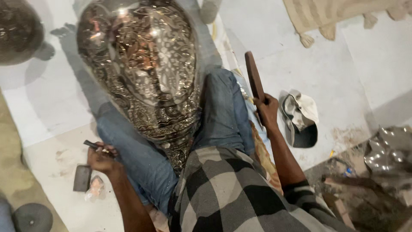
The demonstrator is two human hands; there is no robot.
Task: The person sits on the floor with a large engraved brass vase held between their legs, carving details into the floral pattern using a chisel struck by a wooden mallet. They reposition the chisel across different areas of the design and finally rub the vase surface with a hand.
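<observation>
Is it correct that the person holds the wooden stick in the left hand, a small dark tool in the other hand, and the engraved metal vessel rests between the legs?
Not quite. The head view shows the wooden stick in the right hand, not the left. The left hand holds the small dark tool. The rest is right: the engraved metal vessel rests between the legs.

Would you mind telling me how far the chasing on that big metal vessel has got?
Most of the vessel between the knees already carries dense raised floral pattern. In hand: the right hand grips a wooden mallet, lifted clear; the left hand holds a small dark punch off the metal. What remains unworked cannot be told; glare hides parts of the surface.
</observation>
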